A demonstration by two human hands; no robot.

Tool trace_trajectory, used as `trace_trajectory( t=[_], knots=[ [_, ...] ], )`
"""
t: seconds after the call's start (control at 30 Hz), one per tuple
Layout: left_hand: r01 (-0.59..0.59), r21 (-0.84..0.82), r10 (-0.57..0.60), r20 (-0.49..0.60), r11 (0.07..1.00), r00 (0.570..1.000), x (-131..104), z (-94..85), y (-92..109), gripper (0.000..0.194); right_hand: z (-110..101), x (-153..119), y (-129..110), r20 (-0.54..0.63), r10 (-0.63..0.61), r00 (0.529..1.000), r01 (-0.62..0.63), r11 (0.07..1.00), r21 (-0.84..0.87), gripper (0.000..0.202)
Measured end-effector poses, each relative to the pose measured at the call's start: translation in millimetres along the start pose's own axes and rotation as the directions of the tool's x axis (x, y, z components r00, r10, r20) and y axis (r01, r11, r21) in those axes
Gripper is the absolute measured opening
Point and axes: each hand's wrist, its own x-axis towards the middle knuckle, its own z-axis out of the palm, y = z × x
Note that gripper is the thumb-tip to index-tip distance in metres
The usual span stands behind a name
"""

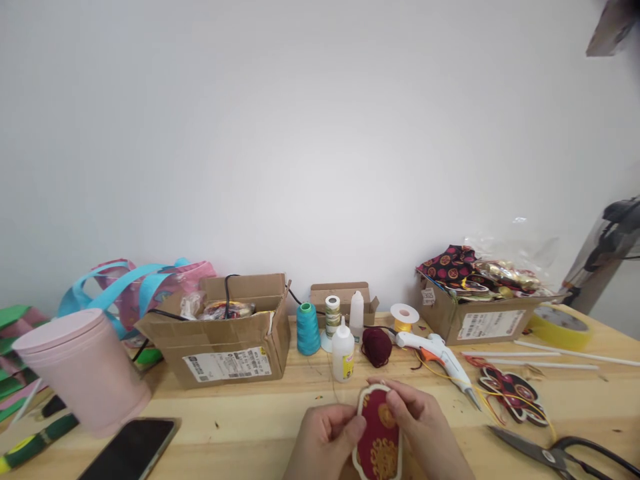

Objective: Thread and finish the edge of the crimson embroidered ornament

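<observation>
— What are the two hands doing?

— They hold a red patch (379, 433) with gold round shapes and a white edge. It is low down in the middle, just over the wooden table (250, 420). The left hand (325, 440) pinches its left side. The right hand (425, 427) is curled over its top and right side. Both hands are closed on it.

— What is close by?

— Right behind the hands stands a small white glue bottle (343, 351) with a yellow label. Beside it is a dark red ball of yarn (377, 346). A white glue gun (440, 357) lies to the right, with its tip pointing down toward us.

— And the scissors?

— The black scissors (560, 455) lie far right, well apart from the hands. Above them is a cut shape (513, 395) in red and black.

— What is on the left?

— A pink cup (83, 370), a dark phone (133, 447) lying flat, and an open cardboard box (225, 333). A blue spool of thread (308, 329) stands next to the box.
</observation>
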Motion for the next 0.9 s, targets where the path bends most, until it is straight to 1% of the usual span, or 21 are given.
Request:
trace_trajectory(
  t=[0.1, 0.17, 0.23, 0.3, 0.33, 0.4, 0.47, 0.5, 0.53, 0.6, 0.7, 0.77, 0.9],
  knots=[
    [0.003, -0.07, -0.009, -0.079, 0.998, 0.997, -1, -3.5, 6, 0.031, -1, 3, 7, 0.122, -0.011, 0.992, 0.011, 1.0, -0.004, 0.034],
    [-0.011, -0.077, 0.003, -0.11, 0.997, 0.994, -2, -3.7, 8, 0.032, -2, 3, 11, 0.113, -0.026, 0.993, 0.029, 0.999, -0.027, 0.031],
    [-0.038, -0.061, 0.031, -0.115, 0.997, 0.993, -3, -2.9, 9, 0.031, -2, 3, 13, 0.069, -0.041, 0.997, 0.045, 0.997, -0.058, 0.03],
    [-0.049, -0.046, 0.043, -0.122, 0.998, 0.992, -4, -2.3, 8, 0.031, -2, 2, 12, 0.054, -0.05, 0.997, 0.054, 0.995, -0.08, 0.029],
    [-0.05, -0.043, 0.044, -0.136, 0.998, 0.99, -3, -2.3, 8, 0.032, -2, 1, 11, 0.066, -0.048, 0.997, 0.053, 0.996, -0.079, 0.029],
    [-0.054, -0.047, 0.045, -0.175, 0.997, 0.984, -3, -3.2, 8, 0.032, -2, 1, 12, 0.136, -0.033, 0.99, 0.043, 0.996, -0.077, 0.032],
    [-0.055, -0.064, 0.041, -0.206, 0.996, 0.978, -3, -4.6, 9, 0.033, -1, 1, 16, 0.203, -0.005, 0.979, 0.026, 0.994, -0.105, 0.035],
    [-0.052, -0.074, 0.035, -0.21, 0.996, 0.977, -3, -5.2, 9, 0.034, 0, 1, 18, 0.216, 0.009, 0.976, 0.019, 0.992, -0.125, 0.035],
    [-0.046, -0.086, 0.027, -0.205, 0.995, 0.978, -3, -5.6, 10, 0.035, 0, 2, 20, 0.211, 0.019, 0.977, 0.012, 0.99, -0.144, 0.035],
    [-0.027, -0.1, 0.009, -0.178, 0.995, 0.984, -3, -5.7, 10, 0.039, 0, 3, 24, 0.165, 0.024, 0.986, 0.001, 0.988, -0.153, 0.036],
    [0.004, -0.041, -0.009, -0.131, 0.999, 0.991, -3, -4.6, 11, 0.039, -2, 4, 25, 0.096, 0.009, 0.995, 0.004, 0.99, -0.14, 0.036],
    [0.001, 0.002, -0.001, -0.122, 1.0, 0.993, -3, -3.9, 11, 0.035, -3, 5, 26, 0.092, 0.011, 0.996, 0.001, 0.991, -0.132, 0.033],
    [-0.034, -0.004, 0.033, -0.153, 0.999, 0.988, -2, -3.3, 9, 0.031, 0, 5, 34, 0.101, 0.044, 0.994, -0.031, 0.992, -0.12, 0.031]
  ],
)
